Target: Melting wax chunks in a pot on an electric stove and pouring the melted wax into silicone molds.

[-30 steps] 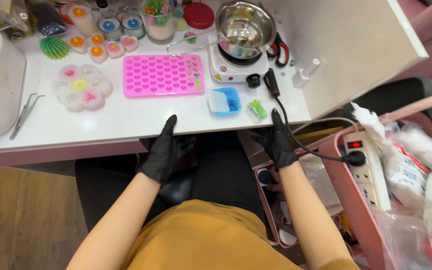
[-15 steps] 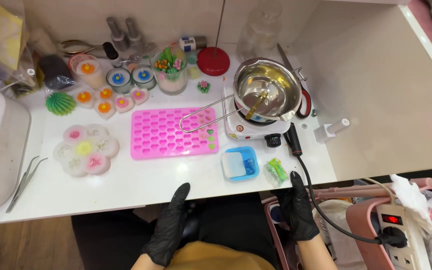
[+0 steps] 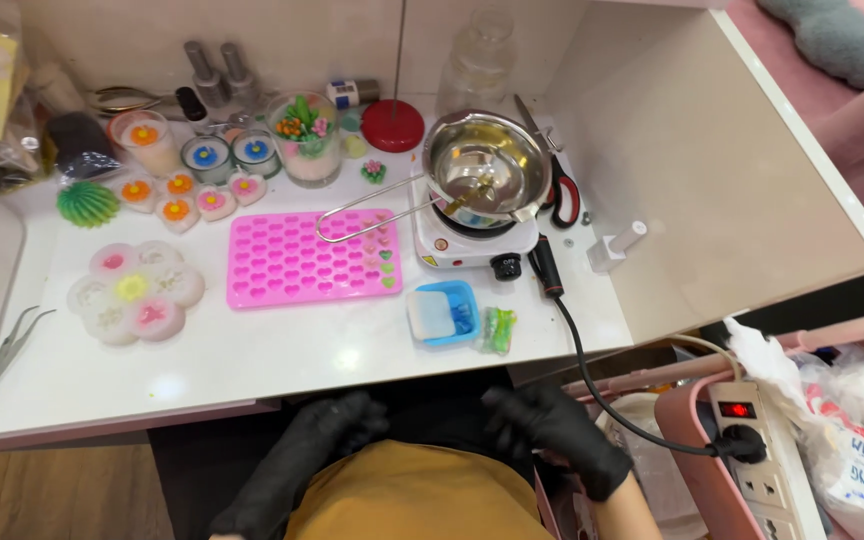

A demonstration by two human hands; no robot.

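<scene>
Both of my hands wear black gloves and rest low over my lap, below the white table's front edge [image 3: 252, 395]. My left hand [image 3: 327, 435] has its fingers curled and holds nothing. My right hand [image 3: 552, 425] lies beside it with fingers loosely bent, also holding nothing. On the table above them lies a pink silicone heart mould [image 3: 302, 262], and a small blue dish [image 3: 444, 312] with a white block in it. A steel melting pot [image 3: 482, 165] with a long wire handle sits on a small white hotplate [image 3: 472, 240].
A flower-shaped mould [image 3: 137, 290] and tweezers [image 3: 2, 355] lie at the left. Small candles and jars [image 3: 207, 160] crowd the back, with a red lid [image 3: 392, 125] and scissors [image 3: 557, 190]. The hotplate's black cable [image 3: 592, 370] runs to a power strip [image 3: 752, 440] at lower right.
My hands have drawn back from the table edge and closer together over my lap. The view has tilted up and shows more of the table's back.
</scene>
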